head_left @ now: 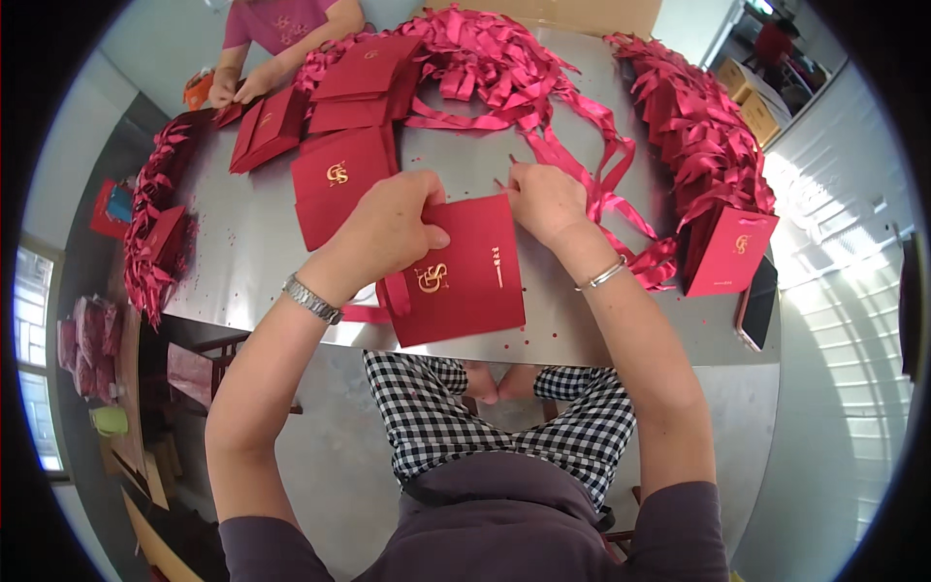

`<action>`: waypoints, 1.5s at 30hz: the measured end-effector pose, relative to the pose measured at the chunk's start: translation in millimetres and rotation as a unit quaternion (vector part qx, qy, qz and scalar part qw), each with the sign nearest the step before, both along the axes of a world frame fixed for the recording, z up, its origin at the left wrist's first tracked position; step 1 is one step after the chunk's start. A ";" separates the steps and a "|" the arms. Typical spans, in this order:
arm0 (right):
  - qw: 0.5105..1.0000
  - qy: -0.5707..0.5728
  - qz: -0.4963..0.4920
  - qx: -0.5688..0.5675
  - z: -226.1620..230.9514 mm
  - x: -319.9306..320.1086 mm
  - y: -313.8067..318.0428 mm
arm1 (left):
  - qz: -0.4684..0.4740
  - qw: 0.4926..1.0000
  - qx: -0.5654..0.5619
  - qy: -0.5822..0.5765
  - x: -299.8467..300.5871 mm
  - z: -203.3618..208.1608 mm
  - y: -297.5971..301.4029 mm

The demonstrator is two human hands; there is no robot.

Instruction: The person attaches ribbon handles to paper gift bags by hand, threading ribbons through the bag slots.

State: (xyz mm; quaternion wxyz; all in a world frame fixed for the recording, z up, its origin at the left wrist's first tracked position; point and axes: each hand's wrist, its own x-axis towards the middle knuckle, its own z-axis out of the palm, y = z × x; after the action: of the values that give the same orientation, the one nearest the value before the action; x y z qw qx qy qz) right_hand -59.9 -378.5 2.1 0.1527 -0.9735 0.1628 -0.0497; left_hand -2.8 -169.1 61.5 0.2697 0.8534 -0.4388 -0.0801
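Note:
My left hand point(398, 218) is closed on the top edge of a red paper gift bag point(475, 281) with a gold emblem, its thumb lying on the front. The bag is tilted over the table's near edge, and a pink ribbon point(396, 294) hangs along its left side. To the right of the bag's top corner, my right hand point(548, 202) is closed in a pinch. A thin reddish tip pokes out at its fingertips; what it belongs to is hidden. Beyond my left hand lie stacked flat red bags point(339, 175). Long loose ribbons point(611, 165) trail behind my right hand.
The metal table point(242, 242) carries a large heap of pink ribbons point(495, 48) at the back. Rows of ribboned bags stand along the left point(150, 233) and right point(693, 126) edges. A phone point(758, 306) lies at the right edge. Across the table another person's hands point(242, 87) handle a red piece.

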 end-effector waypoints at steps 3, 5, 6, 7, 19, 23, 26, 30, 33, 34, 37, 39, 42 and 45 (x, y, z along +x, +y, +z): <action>0.997 -0.066 0.011 -0.029 -9.9 -4.9 -3.0 | 0.021 0.994 -0.086 -0.056 -11.5 27.6 4.9; 0.971 -0.234 0.039 0.002 -21.5 -10.5 -10.6 | 0.011 0.986 -0.154 -0.056 -20.8 37.3 13.0; 0.964 -0.246 0.000 0.102 -15.9 -15.7 -11.8 | -0.026 0.971 -0.177 -0.161 -22.6 30.9 17.1; 0.945 -0.253 -0.033 0.205 -7.9 -19.8 -9.3 | -0.059 0.954 -0.190 -0.225 -27.1 25.0 25.4; 0.931 -0.360 0.020 0.051 4.8 -61.3 -12.0 | -0.137 0.917 -0.243 -0.284 -54.4 -32.1 72.7; 0.825 -0.345 0.282 0.347 53.9 -103.4 50.8 | -0.074 0.923 -0.246 -0.287 -57.0 2.7 59.2; 0.891 -0.357 0.258 0.111 65.4 -116.5 54.0 | -0.143 0.909 -0.265 -0.287 -57.5 21.8 34.6; 0.827 -0.525 0.151 0.137 63.7 -136.7 15.3 | -0.091 0.865 -0.266 -0.416 -76.3 47.1 -1.1; 0.691 -0.580 -0.016 0.431 58.7 -183.6 -10.1 | -0.030 0.897 -0.401 -0.184 -93.0 21.0 -30.8; 0.626 -0.645 -0.016 0.439 52.9 -190.2 -30.8 | -0.014 0.906 -0.414 -0.088 -103.6 22.5 -41.2; 0.523 -0.671 -0.035 0.525 43.8 -220.4 -74.5 | -0.093 0.893 -0.364 0.247 -130.8 -4.7 -97.0; 0.506 -0.648 0.000 0.570 26.6 -237.3 -92.1 | -0.153 0.847 -0.327 0.390 -159.2 -14.1 -143.8; 0.486 -0.608 -0.074 0.623 -4.1 -249.0 -102.7 | -0.155 0.883 -0.304 0.323 -181.1 -24.4 -187.1; 0.660 -0.564 -0.316 0.382 -14.4 -257.8 -113.2 | -0.138 0.893 -0.270 0.333 -183.4 -41.5 -209.3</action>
State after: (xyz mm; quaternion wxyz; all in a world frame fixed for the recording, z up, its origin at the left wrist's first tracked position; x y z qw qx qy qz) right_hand -317.7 -491.7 -12.3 0.5489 -0.5050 0.3480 -0.5680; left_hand -186.2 -378.4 20.0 0.6064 0.6022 -0.4411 -0.2741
